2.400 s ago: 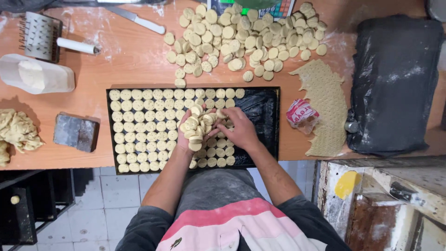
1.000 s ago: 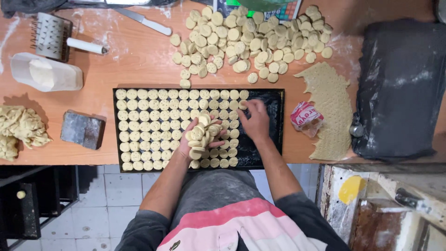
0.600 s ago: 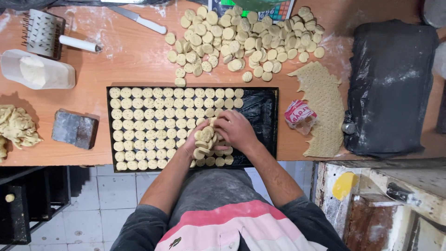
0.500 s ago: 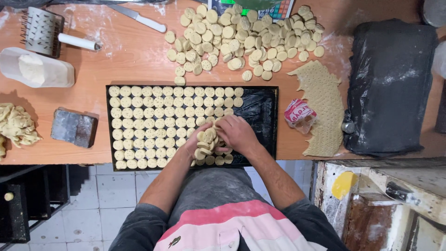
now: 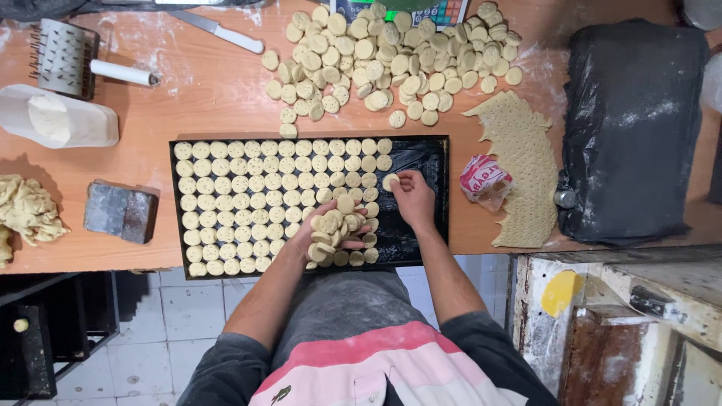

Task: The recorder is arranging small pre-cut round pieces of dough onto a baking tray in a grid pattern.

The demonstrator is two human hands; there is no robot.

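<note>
Small bakery or pastry workshop indicated. Flour-dusted orange counter (image 5: 188, 98) seen, with black baking tray (image 5: 429, 158) filled in rows with perforated dough rounds (image 5: 248, 203). Large heap of cut rounds (image 5: 391, 53) piled at far side; docked dough sheet scrap (image 5: 523, 165) laid at right. Spiked docking roller (image 5: 64, 56), knife (image 5: 218, 30), flour scoop (image 5: 56, 120) and dough scraps (image 5: 26, 210) noted at left. Worn tiled floor (image 5: 180, 323) visible below.

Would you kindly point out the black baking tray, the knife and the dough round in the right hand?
black baking tray (image 5: 421, 154): head view, bare right part.
knife (image 5: 218, 31): head view, blade-handle junction.
dough round (image 5: 390, 181): head view, centre.
</note>
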